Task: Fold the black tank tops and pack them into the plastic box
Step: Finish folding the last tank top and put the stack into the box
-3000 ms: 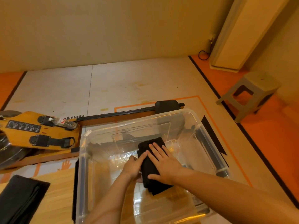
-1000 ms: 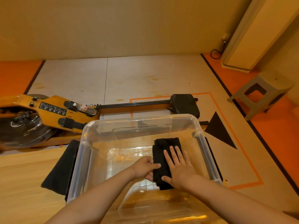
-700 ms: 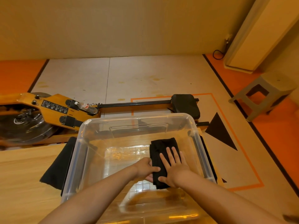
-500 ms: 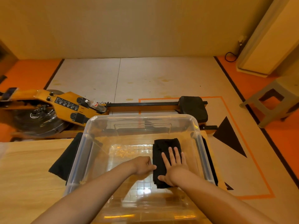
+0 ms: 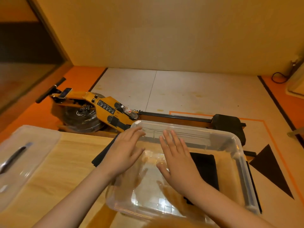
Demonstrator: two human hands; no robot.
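Note:
A clear plastic box (image 5: 236, 142) stands on the wooden table. One folded black tank top (image 5: 205, 168) lies flat on the box floor at its right side. My right hand (image 5: 177, 162) hovers over the box, fingers spread, holding nothing, just left of the folded top. My left hand (image 5: 126, 152) is open above the box's left wall, empty. Another black tank top (image 5: 102, 155) lies on the table under the box's left edge, mostly hidden by my left hand.
The clear box lid (image 5: 24, 158) lies at the left of the wooden table (image 5: 69, 175). Beyond the table a yellow rowing machine (image 5: 102, 109) with a black seat (image 5: 228, 124) stretches across the floor.
Both hands have lifted off the folded top and moved left and up above the box. The view has swung left, bringing the lid into sight.

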